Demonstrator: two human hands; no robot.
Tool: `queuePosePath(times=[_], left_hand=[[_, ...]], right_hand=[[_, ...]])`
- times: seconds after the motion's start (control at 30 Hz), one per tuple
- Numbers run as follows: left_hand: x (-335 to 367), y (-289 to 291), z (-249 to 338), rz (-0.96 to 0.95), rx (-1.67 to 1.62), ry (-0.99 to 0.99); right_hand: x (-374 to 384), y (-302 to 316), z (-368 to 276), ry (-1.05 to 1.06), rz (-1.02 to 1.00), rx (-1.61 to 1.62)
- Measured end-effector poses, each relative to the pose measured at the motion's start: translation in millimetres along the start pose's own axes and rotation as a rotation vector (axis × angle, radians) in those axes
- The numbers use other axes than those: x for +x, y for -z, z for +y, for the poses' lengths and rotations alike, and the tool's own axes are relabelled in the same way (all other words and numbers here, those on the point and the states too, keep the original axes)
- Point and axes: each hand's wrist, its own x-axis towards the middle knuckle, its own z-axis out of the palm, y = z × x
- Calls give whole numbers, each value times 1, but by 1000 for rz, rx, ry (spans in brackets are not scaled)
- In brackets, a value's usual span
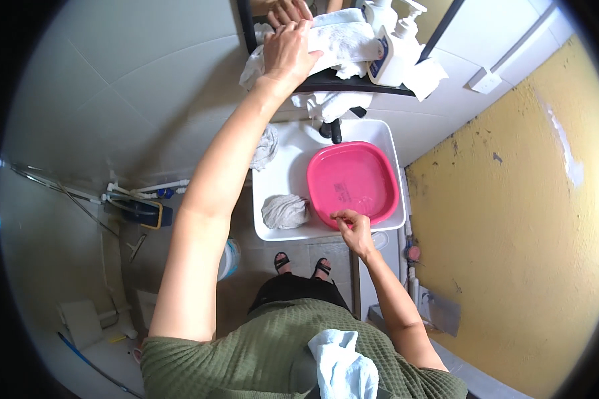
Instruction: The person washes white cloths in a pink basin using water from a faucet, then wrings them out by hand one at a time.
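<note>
My left arm reaches up to a dark-framed shelf (pixel 339 84). There my left hand (pixel 290 52) is closed over a white cloth (pixel 343 44), with its thumb toward the right and its fingertips partly hidden. Down at the near rim of a pink basin (pixel 353 174), my right hand (pixel 355 233) has its fingers curled into a pinch. Whether it grips the rim or some small thing cannot be made out. The basin sits inside a white sink (pixel 283 234), with a little water seeming to lie in it. A crumpled grey cloth (pixel 285 212) rests left of the basin.
White pump bottles (pixel 391 58) stand on the shelf's right. A black faucet (pixel 335 130) is behind the basin. Another grey cloth (pixel 265 147) lies over the sink's left edge. Below are a bucket (pixel 229 259) and a squeegee (pixel 137 247). A yellow wall (pixel 512 219) bounds the right.
</note>
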Motion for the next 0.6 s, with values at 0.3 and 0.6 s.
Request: queuePosePath(times=[0.3, 0.6], left_hand=[[-2, -8, 13, 57, -159, -8], [-17, 25, 28, 155, -308, -43]], right_hand=[[-15, 13, 32, -18, 105, 58], [-22, 6, 39, -107, -9, 170]])
